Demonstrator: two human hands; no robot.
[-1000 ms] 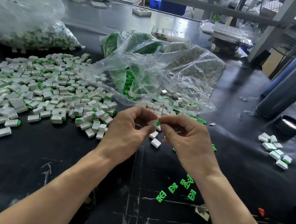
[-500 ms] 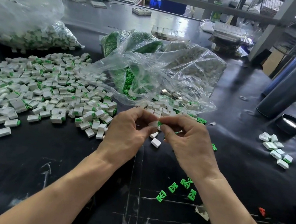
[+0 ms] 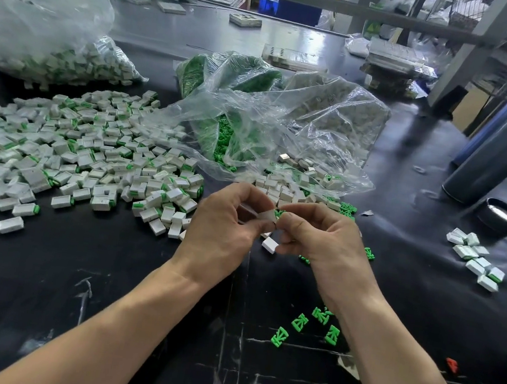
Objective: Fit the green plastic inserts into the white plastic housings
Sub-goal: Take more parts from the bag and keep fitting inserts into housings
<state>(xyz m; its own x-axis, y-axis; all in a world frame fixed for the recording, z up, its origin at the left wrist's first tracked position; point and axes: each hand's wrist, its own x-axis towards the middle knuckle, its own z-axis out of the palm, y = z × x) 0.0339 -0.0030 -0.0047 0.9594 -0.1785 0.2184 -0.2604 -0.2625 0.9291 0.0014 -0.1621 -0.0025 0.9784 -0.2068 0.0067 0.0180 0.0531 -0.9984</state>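
Note:
My left hand pinches a white housing between thumb and fingers above the black table. Touching it from the right, my right hand pinches a green insert at the housing's end; only a sliver of green shows. Several loose green inserts lie near my right forearm. A single white housing lies just below my fingers. A wide heap of assembled white-and-green pieces covers the table to the left.
Clear bags of green inserts and white housings lie open behind my hands, another full bag at far left. A small pile of pieces, a black cap and tall grey flasks stand at right.
Both hands stay pressed together at the same spot; the fingers have shifted slightly around the housing and insert.

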